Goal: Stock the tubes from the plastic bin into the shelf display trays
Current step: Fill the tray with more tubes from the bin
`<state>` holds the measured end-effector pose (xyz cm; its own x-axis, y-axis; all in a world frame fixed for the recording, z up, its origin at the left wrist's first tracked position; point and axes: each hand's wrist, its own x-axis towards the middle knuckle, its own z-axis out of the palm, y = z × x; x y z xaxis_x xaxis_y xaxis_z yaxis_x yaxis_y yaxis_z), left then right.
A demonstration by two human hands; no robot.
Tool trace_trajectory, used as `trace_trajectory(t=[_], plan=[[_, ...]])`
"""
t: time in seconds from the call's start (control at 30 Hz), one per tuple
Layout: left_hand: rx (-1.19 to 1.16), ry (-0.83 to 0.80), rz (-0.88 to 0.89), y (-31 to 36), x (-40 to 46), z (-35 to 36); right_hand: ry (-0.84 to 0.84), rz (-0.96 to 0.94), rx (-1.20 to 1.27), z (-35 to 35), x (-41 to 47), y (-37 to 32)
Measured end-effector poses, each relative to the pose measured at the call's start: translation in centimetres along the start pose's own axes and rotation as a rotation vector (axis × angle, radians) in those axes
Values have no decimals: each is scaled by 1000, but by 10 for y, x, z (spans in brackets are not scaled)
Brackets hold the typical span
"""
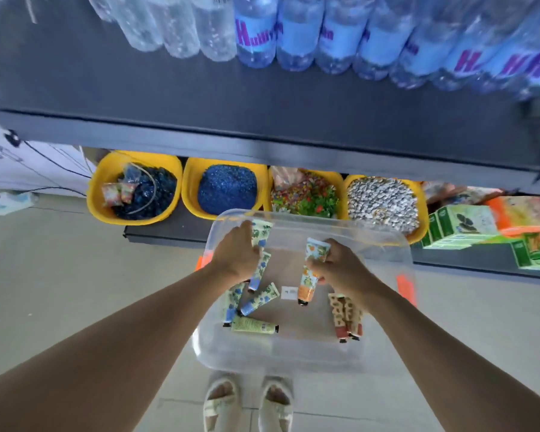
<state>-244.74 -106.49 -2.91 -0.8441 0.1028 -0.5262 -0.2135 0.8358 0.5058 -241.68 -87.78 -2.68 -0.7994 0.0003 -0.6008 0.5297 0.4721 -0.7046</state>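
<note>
on pale floor tiles point(60, 275) beside a dark shelf point(262, 98), the left hand point(236, 252) grips blue tubes point(259, 266) (right hand point(340, 266) grips orange tubes point(309, 282)).

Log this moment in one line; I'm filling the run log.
phase: picking | left hand: grips blue tubes | right hand: grips orange tubes | plastic bin: tubes remain

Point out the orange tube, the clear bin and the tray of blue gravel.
orange tube point(307, 286): head view, on its lower body, below the right hand.
clear bin point(384, 353): head view, on its near right wall.
tray of blue gravel point(189, 190): head view, on its yellow left rim.
</note>
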Motion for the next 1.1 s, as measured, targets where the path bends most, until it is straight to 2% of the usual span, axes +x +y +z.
trace_trajectory(t=[0.17,0.4,0.6,0.83,1.1], plan=[[-186,55,63,58,-73,-98,-34,-137,-8,-53,-76,-98],[-281,165,295,123,-155,-226,14,-329,-45,-113,-181,-240],[-349,177,467,168,-216,-314,143,-497,-73,-151,-253,-322],[-297,266,638,208,-266,-379,367,-607,-183,-184,-319,-384],[-251,301,754,254,-279,-416,570,-635,-255,-226,-354,-403]])
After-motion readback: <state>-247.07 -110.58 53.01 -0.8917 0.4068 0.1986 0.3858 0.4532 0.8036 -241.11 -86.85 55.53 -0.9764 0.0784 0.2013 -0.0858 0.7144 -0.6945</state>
